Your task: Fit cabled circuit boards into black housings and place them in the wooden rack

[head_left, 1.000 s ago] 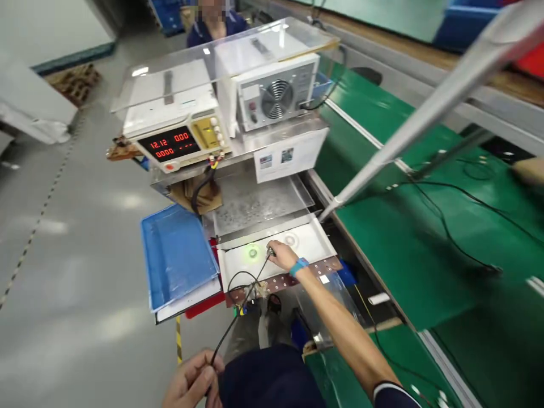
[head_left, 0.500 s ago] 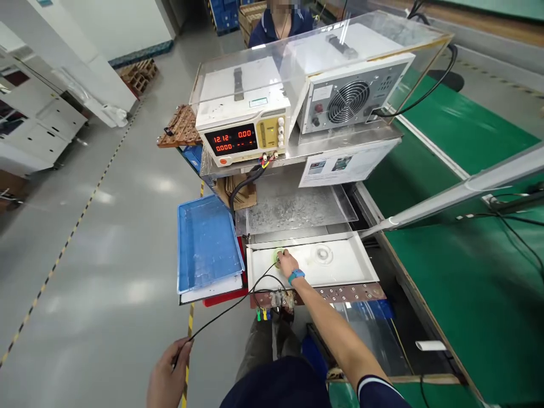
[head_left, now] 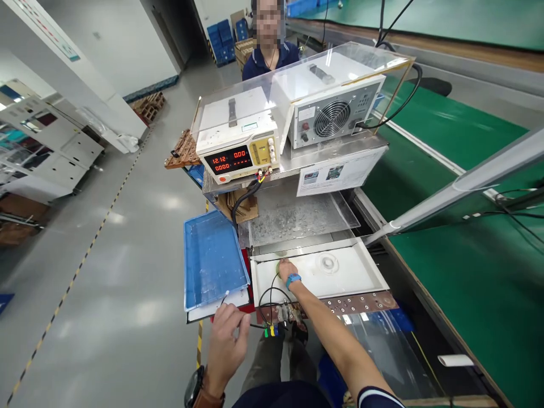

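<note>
A single camera, worn on the person's head, looks forward and steeply down from above the near side of the scene. The left hand (head_left: pixel 228 335) is close to the lens, low in the view; the right hand (head_left: pixel 289 270) is farther off, over the white tray (head_left: pixel 352 275). Beyond, the view faces the display unit (head_left: pixel 232 160) from above and reaches a co-worker (head_left: pixel 274 63) on the far side. Its wide field spans grey floor (head_left: pixel 144 255) on the left and green worktop (head_left: pixel 480 277) on the right.
</note>
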`<state>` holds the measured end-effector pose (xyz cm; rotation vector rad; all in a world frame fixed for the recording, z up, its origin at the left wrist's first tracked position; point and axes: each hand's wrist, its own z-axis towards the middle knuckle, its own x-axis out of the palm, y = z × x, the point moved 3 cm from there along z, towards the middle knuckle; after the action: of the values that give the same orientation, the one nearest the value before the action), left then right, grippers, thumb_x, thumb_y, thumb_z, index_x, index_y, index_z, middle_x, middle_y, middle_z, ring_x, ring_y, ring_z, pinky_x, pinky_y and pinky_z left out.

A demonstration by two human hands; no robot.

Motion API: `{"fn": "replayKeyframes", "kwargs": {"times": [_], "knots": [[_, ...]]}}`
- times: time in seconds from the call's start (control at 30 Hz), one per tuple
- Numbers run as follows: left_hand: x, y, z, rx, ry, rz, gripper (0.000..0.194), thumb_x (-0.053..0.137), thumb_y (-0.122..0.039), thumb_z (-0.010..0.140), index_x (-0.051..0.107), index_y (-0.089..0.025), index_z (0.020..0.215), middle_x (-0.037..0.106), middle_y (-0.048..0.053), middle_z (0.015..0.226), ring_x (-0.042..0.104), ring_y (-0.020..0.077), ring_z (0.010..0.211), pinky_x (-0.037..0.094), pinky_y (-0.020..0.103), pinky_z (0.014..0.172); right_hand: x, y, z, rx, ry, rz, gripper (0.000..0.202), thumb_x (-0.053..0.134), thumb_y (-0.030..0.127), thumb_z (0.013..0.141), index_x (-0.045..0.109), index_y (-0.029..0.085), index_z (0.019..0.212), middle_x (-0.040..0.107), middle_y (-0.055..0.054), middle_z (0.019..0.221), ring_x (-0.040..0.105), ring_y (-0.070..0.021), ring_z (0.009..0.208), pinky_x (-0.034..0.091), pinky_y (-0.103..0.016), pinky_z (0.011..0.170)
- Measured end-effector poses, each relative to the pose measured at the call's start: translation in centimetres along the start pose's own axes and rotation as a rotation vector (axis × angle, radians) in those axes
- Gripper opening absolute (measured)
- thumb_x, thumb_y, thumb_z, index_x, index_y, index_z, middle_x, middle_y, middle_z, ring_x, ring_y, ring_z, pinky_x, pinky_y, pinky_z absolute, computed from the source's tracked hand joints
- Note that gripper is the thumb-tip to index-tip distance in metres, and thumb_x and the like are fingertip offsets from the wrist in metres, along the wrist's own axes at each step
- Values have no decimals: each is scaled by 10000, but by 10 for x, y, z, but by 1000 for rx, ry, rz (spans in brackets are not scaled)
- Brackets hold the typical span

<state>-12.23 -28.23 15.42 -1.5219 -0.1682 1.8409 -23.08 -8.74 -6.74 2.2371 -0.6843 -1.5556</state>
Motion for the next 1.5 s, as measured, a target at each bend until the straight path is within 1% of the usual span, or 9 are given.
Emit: {"fn": "replayKeyframes", "kwargs": {"times": [0.3,0.43,0.57,0.63,0.77,0.93,1.1,1.27,1.5], "knots": [[15,-37,22,448,147,43,308,509,-167,911,522,-209,606,482,26,613,401,186,652,320,362,617,-34,17,-54,222,2,388,350,511,396,1034,614,122,1226,628,-165,1262,619,-266,1157,514,-454,982],[49,-47,13,751,246,-100,275,562,-209,837,532,-220,564,492,28,565,398,178,604,350,369,596,-48,55,-100,197,153,750,604,225,581,1055,636,141,1006,667,-97,825,665,-189,748,547,-316,676],[71,-57,-5,896,331,-412,260,582,-248,810,531,-231,555,517,18,532,447,164,567,385,349,573,-72,76,-133,189,211,1355,606,439,794,880,546,202,947,397,88,570,348,-83,431,323,-204,433],[67,-58,-2,734,328,-604,242,515,-239,879,597,-230,652,615,38,616,529,174,623,448,345,620,-86,74,-146,201,162,1407,583,538,802,815,490,223,850,268,126,541,185,-56,417,196,-189,406],[56,-42,30,8,129,-704,277,434,-246,989,650,-218,818,700,68,795,637,194,774,521,357,745,-99,70,-167,215,149,1422,585,616,780,782,424,230,723,262,123,510,133,-49,426,117,-211,404],[84,-25,54,-634,183,-863,310,676,-453,874,696,-181,1021,754,83,938,701,224,896,545,368,854,-86,69,-174,149,227,1181,570,448,794,864,377,248,716,287,99,519,213,-81,437,196,-235,432],[110,-24,28,-919,148,-986,491,740,-651,742,682,-165,772,668,20,681,622,164,649,514,291,639,-67,60,-184,-13,209,784,523,314,660,983,476,224,744,564,-16,692,508,-169,651,402,-293,621],[130,-13,-26,-1217,164,-1017,555,775,-679,679,668,-148,804,582,-21,619,573,122,571,460,251,564,-45,27,-202,-47,279,590,549,438,653,956,557,204,664,626,-30,643,549,-173,609,392,-275,605],[186,0,-80,-1511,412,-1013,333,666,-423,922,624,-135,762,501,-61,549,474,74,449,430,231,502,-25,-64,-155,268,-134,241,371,375,366,1007,683,169,945,699,-150,998,580,-276,979,393,-348,863]]}}
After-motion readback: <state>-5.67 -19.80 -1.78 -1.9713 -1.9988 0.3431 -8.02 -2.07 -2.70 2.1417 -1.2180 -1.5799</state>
